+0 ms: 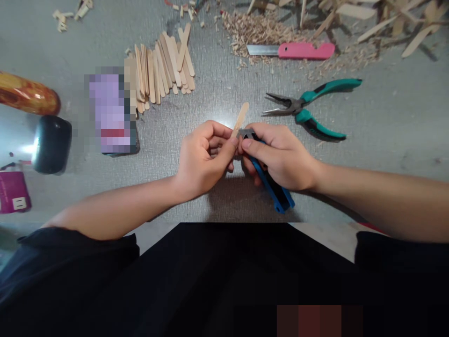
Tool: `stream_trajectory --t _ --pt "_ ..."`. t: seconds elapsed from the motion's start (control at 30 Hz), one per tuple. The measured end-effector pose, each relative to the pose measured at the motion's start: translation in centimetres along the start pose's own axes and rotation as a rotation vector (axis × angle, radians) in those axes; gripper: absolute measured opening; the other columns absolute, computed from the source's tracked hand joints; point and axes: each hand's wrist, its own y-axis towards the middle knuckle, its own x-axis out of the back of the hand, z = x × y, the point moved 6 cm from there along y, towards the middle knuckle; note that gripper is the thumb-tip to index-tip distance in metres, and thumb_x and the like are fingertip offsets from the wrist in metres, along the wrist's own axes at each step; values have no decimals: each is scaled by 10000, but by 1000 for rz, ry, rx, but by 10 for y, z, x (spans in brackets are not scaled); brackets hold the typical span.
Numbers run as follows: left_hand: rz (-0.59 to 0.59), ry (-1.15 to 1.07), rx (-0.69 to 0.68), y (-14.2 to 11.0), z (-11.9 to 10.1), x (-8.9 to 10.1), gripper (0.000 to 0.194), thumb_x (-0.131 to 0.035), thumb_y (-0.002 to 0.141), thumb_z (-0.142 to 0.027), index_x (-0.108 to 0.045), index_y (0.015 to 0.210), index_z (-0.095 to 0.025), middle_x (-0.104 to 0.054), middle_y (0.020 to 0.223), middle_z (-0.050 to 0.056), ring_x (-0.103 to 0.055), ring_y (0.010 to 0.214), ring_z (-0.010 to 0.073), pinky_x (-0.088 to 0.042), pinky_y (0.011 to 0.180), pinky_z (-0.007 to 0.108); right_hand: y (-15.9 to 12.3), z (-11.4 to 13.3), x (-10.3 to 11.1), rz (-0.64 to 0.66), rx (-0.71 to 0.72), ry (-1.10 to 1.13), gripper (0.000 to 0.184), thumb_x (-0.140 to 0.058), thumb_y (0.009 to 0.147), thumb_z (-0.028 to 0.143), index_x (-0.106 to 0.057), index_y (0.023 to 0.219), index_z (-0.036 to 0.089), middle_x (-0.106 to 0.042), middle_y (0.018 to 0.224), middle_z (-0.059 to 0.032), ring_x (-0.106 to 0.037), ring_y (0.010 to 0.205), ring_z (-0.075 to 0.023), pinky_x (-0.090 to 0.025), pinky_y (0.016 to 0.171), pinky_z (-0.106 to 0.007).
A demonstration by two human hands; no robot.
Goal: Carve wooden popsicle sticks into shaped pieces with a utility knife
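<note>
My left hand pinches a wooden craft stick between thumb and fingers, its rounded end pointing up and right. My right hand is closed around blue-handled pliers with a dark metal head. That head meets the lower part of the stick, where the fingers of both hands come together. Whether the jaws bite into the wood is hidden. Up and left of my left hand lies a row of more craft sticks. Teal-handled needle-nose pliers lie spread beyond my right hand.
A pink-handled knife lies beside a heap of wood shavings. Loose sticks are scattered at the back right. A blurred purple box, a dark rounded object, an amber-brown handle and a purple packet are at left.
</note>
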Motion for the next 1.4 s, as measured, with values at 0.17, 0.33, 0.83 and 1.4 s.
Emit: stream_trajectory --t 0.17,0.33,0.83,1.4 --pt "-18 31 -40 1 -3 1 389 -871 1007 -552 -679 968 -217 -795 768 -5 -712 516 95 -471 420 179 1 0 0 -6 -4 -18 298 -561 1175 177 -576 884 242 -652 624 61 -620 422 -113 -488 411 -236" --pt "-14 44 -84 1 -1 3 341 -858 1026 -521 -687 985 -228 -718 684 -49 -698 499 90 -479 420 163 1 -1 0 -9 10 -21 289 -599 1181 221 -580 894 242 -665 669 57 -626 450 -105 -510 443 -236" --pt "-34 111 -149 0 2 7 313 -835 1047 -505 -723 977 -222 -745 699 -19 -627 506 88 -451 453 216 1 2 -2 -12 34 -31 304 -585 1158 138 -583 866 222 -660 709 44 -604 481 -85 -509 445 -201" --pt "-27 350 -216 -6 -3 7 321 -780 1077 -542 -761 968 -240 -735 656 -9 -633 508 115 -427 478 269 -2 6 -3 -53 -107 -82 389 -520 1144 79 -515 787 233 -602 588 70 -565 383 -75 -441 397 -196"
